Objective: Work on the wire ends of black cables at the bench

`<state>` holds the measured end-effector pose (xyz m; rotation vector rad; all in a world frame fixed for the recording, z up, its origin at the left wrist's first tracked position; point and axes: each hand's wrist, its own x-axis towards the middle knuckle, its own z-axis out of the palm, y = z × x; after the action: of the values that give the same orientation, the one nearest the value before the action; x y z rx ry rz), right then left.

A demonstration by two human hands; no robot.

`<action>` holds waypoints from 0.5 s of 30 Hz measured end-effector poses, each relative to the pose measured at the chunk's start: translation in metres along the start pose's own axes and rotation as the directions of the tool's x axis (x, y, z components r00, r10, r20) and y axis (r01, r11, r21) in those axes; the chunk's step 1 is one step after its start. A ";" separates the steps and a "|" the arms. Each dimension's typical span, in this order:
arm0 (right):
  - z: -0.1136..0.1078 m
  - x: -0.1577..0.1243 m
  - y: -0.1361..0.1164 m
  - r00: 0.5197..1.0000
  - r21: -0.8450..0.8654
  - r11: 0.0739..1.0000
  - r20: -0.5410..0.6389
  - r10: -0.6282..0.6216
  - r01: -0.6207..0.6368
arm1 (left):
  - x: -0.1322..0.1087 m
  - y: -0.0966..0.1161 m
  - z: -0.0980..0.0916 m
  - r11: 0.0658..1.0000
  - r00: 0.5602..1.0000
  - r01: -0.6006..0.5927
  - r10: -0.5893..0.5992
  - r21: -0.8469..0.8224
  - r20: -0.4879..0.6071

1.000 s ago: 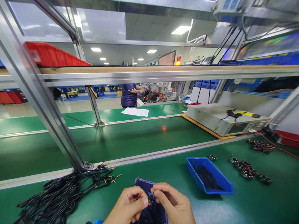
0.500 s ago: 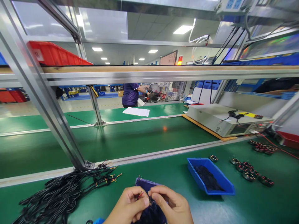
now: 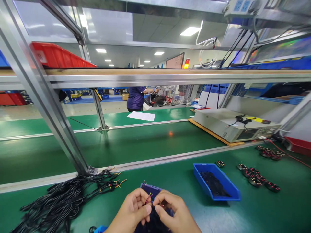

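Observation:
Close together at the bottom middle, both my hands work over a dark blue bin (image 3: 153, 187) holding dark items. Between its thumb and fingers, my left hand (image 3: 133, 208) pinches thin wires (image 3: 149, 196) with red and yellow ends. My right hand (image 3: 173, 208) is closed just beside them, its thumb and fingertips drawn together. Something tiny and reddish shows within its fingers, too small to name. On the left lies a heap of black cables (image 3: 63, 204) with bared coloured wire ends.
A blue tray (image 3: 233, 191) with dark pieces stands on the green bench at right. Past it lie several small round motors (image 3: 255, 182). A grey instrument (image 3: 218, 121) sits behind on a board. A metal post (image 3: 65, 136) rises at left. Across the bench, a person (image 3: 135, 98) works.
My fingertips have shifted slightly apart, and the coloured wire ends now stand up more visibly from my left hand. The view has turned a little to the right.

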<state>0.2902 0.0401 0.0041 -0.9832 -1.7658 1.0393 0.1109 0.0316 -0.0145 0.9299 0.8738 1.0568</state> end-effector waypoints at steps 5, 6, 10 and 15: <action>0.002 0.000 0.014 1.000 -0.454 0.891 0.008 -0.029 0.029 | 0.001 0.006 -0.001 0.995 0.992 -0.018 0.006 -0.097 -0.126; 0.010 0.001 0.023 0.997 -0.608 0.791 0.054 -0.051 0.073 | 0.002 0.007 -0.001 0.992 0.989 -0.023 0.004 -0.128 -0.147; 0.058 0.005 0.062 0.987 -0.830 0.536 0.154 -0.047 0.155 | 0.002 0.006 0.000 0.980 0.985 -0.019 -0.017 -0.201 -0.174; 0.084 0.013 0.078 0.986 -0.770 0.617 0.147 -0.080 0.165 | 0.000 0.006 0.002 0.985 0.995 0.055 -0.068 -0.162 -0.079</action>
<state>0.2251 0.0577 -0.0893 -1.3009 -2.4005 0.1631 0.1106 0.0329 -0.0082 0.7243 0.8682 1.1020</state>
